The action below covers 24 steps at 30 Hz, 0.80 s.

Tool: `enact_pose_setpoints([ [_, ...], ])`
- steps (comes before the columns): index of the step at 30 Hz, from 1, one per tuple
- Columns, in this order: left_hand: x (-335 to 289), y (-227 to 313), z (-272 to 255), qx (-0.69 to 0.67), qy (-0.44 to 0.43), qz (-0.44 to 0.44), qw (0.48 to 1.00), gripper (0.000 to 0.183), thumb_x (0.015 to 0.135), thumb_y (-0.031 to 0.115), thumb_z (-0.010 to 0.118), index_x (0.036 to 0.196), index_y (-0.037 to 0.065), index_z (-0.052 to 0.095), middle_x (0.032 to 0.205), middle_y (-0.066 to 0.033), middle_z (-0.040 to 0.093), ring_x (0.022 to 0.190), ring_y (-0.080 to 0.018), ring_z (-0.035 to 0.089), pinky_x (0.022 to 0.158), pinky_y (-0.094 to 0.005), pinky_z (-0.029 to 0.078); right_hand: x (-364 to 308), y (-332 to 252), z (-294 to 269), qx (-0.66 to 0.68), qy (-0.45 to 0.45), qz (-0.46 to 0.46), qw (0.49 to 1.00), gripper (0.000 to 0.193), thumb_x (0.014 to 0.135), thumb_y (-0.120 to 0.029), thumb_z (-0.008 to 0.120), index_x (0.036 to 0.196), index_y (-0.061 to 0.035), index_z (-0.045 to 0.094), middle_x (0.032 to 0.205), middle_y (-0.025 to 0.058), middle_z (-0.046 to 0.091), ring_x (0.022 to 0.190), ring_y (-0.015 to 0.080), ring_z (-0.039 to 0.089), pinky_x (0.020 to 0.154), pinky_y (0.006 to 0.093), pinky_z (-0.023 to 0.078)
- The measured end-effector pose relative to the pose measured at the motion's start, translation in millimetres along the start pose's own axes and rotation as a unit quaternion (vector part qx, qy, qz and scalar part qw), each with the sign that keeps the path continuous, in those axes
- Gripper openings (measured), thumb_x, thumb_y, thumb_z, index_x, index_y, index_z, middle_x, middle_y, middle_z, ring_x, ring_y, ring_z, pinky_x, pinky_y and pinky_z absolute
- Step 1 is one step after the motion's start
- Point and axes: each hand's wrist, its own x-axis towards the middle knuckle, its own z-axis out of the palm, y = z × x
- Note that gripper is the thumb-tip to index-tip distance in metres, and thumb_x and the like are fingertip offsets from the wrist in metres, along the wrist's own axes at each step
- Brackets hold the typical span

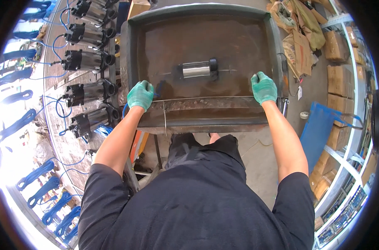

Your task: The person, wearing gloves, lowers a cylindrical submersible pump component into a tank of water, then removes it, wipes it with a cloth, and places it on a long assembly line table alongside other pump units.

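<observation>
A metal tank (202, 7) of brownish liquid stands before me. In it lies a pump (196, 69) with a shiny silver barrel and black ends, on its side and seemingly under the surface. My left hand (140, 95), in a green glove, is closed at the tank's left side. Bits of blue cable (125, 110) show on either side of it; whether the fingers hold the cable is hidden. Over the right side of the tank my right hand (264, 87), gloved alike, has its fingers curled in. What it grips, if anything, cannot be seen.
Along the left, several similar pumps (86, 61) lie in a row on a worn bench (56, 137), with coiled blue cables (17, 124) beyond. At the right are shelves with cardboard boxes (338, 78), a blue panel (315, 133) and crumpled brown packaging (297, 52).
</observation>
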Motion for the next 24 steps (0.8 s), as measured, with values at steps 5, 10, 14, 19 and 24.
enact_pose_setpoints([
  [5,21,28,23,-0.19,0.006,0.106,0.976,0.023,0.09,0.017,0.067,0.111,0.007,0.066,0.106,-0.0169,0.071,0.099,-0.0354,0.068,0.089,-0.043,0.054,1,8,8,0.025,0.016,0.001,1.0,0.031,0.099,-0.035,0.052,0.1,-0.0081,0.067,0.105,0.0185,0.071,0.097,0.0409,0.067,0.084,0.0508,0.053],
  [10,54,130,39,-0.266,-0.146,0.083,0.949,0.029,0.092,0.016,0.068,0.115,-0.001,0.062,0.104,-0.0128,0.071,0.09,-0.023,0.068,0.085,-0.0347,0.053,0,7,5,0.029,0.017,0.009,0.999,0.03,0.099,-0.035,0.051,0.099,-0.0087,0.066,0.102,0.0167,0.071,0.095,0.0398,0.067,0.083,0.0515,0.053],
  [14,89,189,66,-0.335,-0.299,-0.076,0.89,0.028,0.096,0.019,0.066,0.117,0.002,0.061,0.102,-0.0107,0.071,0.084,-0.0227,0.068,0.073,-0.0359,0.053,-3,4,3,0.045,0.017,0.016,0.999,0.029,0.099,-0.034,0.051,0.1,-0.0096,0.066,0.102,0.016,0.071,0.095,0.0387,0.068,0.083,0.0506,0.054],
  [19,116,220,85,-0.505,-0.399,-0.221,0.733,0.018,0.1,0.02,0.063,0.114,0.009,0.061,0.1,-0.0084,0.07,0.077,-0.0219,0.07,0.058,-0.0346,0.057,-3,7,2,0.067,0.004,0.029,0.997,0.03,0.099,-0.035,0.05,0.102,-0.0101,0.067,0.106,0.0144,0.071,0.097,0.0359,0.069,0.085,0.0487,0.054],
  [24,106,213,96,-0.468,-0.393,-0.208,0.764,0.021,0.1,0.018,0.06,0.116,0.006,0.064,0.11,-0.0126,0.071,0.089,-0.0283,0.071,0.072,-0.0386,0.061,-5,9,2,0.072,-0.003,0.029,0.997,0.029,0.1,-0.035,0.05,0.105,-0.0119,0.067,0.107,0.0119,0.071,0.099,0.0346,0.068,0.085,0.0478,0.054],
])
